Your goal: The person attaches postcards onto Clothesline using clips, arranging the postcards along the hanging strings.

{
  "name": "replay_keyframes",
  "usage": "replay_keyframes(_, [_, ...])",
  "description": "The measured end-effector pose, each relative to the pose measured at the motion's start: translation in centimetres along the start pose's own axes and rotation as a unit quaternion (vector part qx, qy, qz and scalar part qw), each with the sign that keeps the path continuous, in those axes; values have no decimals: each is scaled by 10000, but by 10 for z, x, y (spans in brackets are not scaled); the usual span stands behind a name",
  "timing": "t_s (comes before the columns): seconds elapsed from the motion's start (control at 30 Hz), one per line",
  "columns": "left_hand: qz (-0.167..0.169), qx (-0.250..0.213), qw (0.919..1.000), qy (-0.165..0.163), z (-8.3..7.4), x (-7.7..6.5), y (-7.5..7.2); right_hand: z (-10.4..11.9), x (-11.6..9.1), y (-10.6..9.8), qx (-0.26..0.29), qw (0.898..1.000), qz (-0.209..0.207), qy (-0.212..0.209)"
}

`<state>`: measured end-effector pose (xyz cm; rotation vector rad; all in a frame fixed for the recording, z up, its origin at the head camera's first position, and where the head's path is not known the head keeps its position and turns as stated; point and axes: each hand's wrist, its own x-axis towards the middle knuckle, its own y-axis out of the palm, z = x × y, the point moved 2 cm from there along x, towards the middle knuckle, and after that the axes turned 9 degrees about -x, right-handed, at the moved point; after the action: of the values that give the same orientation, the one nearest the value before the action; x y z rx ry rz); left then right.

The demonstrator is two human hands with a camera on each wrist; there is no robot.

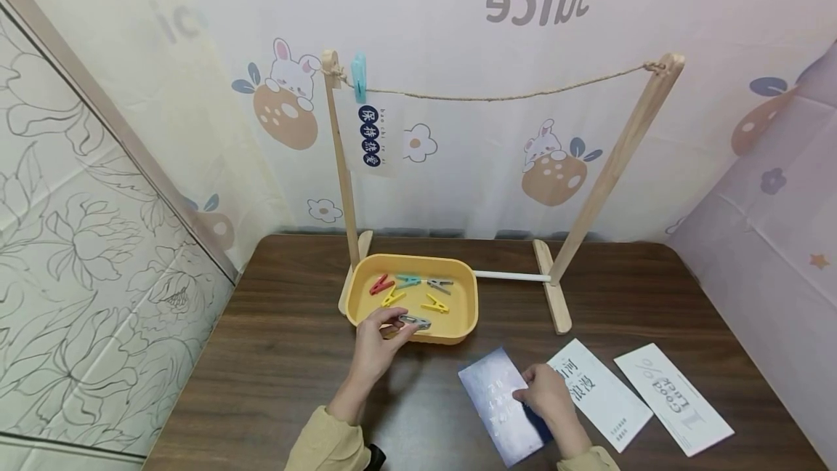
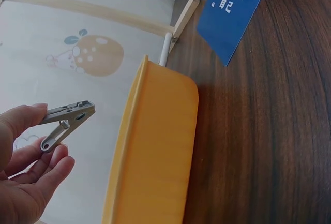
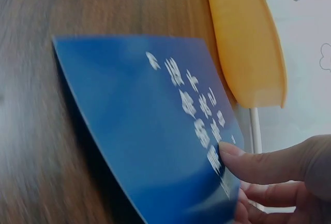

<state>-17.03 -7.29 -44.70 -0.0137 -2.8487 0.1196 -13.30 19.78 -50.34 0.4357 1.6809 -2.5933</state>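
Observation:
Over the front of the yellow basin [image 1: 358, 289], my left hand [image 1: 375, 347] pinches a grey clothespin [image 2: 67, 120] between thumb and fingers by its handle ends. My right hand [image 1: 548, 392] grips a blue card [image 3: 150, 125] with white lettering by its edge, thumb on the printed face; the card is tilted above the table. A white card [image 1: 386, 144] with dark round characters hangs at the left end of a twine line [image 1: 497, 98], under a light blue clothespin [image 1: 359, 78].
Inside the basin lie several clothespins, including a red clothespin [image 1: 381, 284]. A wooden stand with a right post [image 1: 615, 166] holds the twine; a white rod [image 1: 513, 276] joins its feet. On the table at right lie a lettered white card [image 1: 604, 398] and a "Good Luck" card [image 1: 676, 398].

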Motion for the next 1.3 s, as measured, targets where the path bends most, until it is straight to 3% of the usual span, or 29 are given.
replay_keyframes(0.17, [224,88,9996,162,-27,0,-1,-8,-2,-8,260,9990,-50,-351])
replay_keyframes(0.43, [518,748,9951,392,-15,10,-7,-8,-11,-24,812,9949,313,-519])
replay_keyframes(0.67, [884,1325,9841,782,-30,17,-10,0,-17,-43,694,9907,475,-1070])
replay_keyframes(0.87, [1165,1644,9731,1121,-47,26,-12,11,-14,-60,845,9860,242,-1416])
replay_keyframes(1.0, [1371,1883,9634,1326,-60,31,-13,20,-10,-72,895,9827,-144,-1614])
replay_keyframes(1.3, [1863,2296,9431,1523,-79,42,-18,40,-6,-90,991,9746,-828,-1828])
